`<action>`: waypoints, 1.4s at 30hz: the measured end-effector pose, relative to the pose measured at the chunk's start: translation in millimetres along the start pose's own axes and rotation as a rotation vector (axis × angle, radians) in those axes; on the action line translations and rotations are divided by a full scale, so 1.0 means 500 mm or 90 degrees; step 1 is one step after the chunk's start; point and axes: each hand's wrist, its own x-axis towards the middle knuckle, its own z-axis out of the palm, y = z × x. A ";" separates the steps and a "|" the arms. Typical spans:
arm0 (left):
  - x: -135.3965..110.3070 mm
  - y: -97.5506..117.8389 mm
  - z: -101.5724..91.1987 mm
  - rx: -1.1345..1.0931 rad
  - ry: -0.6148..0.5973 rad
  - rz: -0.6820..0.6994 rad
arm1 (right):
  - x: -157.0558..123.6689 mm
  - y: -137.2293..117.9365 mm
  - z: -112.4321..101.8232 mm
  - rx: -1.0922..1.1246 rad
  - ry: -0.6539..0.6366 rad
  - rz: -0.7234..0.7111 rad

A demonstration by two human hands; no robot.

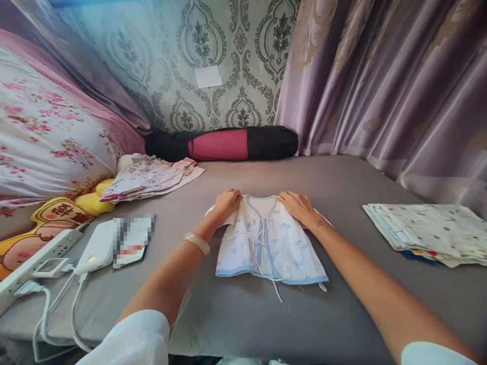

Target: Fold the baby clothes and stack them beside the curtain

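A small white baby shirt with light blue trim and a pale print lies front up on the grey bed sheet. Its neckline faces away from me, and thin white ties trail down the front past the hem. At the left shoulder, my left hand has its fingers curled over the cloth. My right hand grips the other shoulder in the same way, beside the neckline. Both sleeves are partly hidden under my hands and wrists. The fingertips are hard to see.
Folded clothes lie at back left, and a stack of folded cloths sits right. A phone, white power bank, power strip and cables occupy the left. A black and red roll lies along the wall.
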 end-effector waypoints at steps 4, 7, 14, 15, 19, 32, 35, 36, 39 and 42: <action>0.012 -0.003 0.001 0.015 -0.011 -0.018 | 0.022 0.008 0.022 -0.012 -0.004 0.011; 0.023 -0.007 0.003 0.018 -0.004 -0.031 | 0.040 0.009 0.030 -0.030 -0.008 0.018; 0.061 -0.019 0.008 0.028 0.007 -0.036 | 0.076 0.009 0.024 -0.044 -0.012 0.017; 0.067 -0.021 0.008 0.029 0.009 -0.035 | 0.081 0.010 0.023 -0.045 -0.015 0.017; 0.089 -0.023 0.011 0.038 0.020 -0.035 | 0.101 0.014 0.025 -0.045 -0.024 0.020; 0.084 -0.093 0.003 -0.135 -0.042 -0.149 | 0.084 0.068 -0.007 0.075 -0.117 0.094; 0.055 -0.128 -0.027 -0.244 -0.088 -0.191 | 0.069 0.120 -0.033 0.173 -0.167 0.121; 0.043 -0.138 -0.038 -0.276 -0.104 -0.208 | 0.062 0.138 -0.039 0.215 -0.187 0.131; 0.006 -0.161 -0.067 -0.345 -0.141 -0.231 | 0.031 0.193 -0.050 0.307 -0.248 0.219; -0.025 -0.180 -0.088 -0.373 -0.157 -0.242 | -0.004 0.242 -0.049 0.383 -0.267 0.224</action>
